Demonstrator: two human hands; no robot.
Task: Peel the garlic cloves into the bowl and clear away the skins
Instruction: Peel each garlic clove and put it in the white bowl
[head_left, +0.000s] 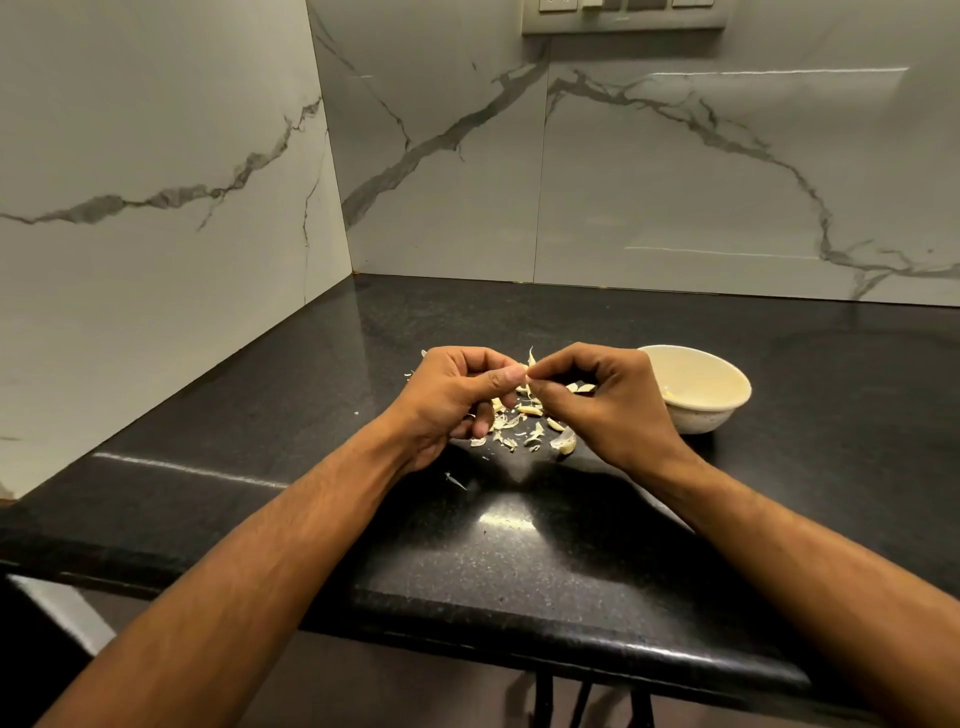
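Two hands (524, 395) w/ clove (529, 382), bowl (696, 387) nearby.

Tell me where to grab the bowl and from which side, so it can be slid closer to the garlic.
Grip the bowl at its near right rim, coming from the right with the right hand: the rim is open and upright, and that side of the countertop holds no skins.

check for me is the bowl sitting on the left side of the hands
No, the bowl sits on the counter just past the right hand, away from the left hand.
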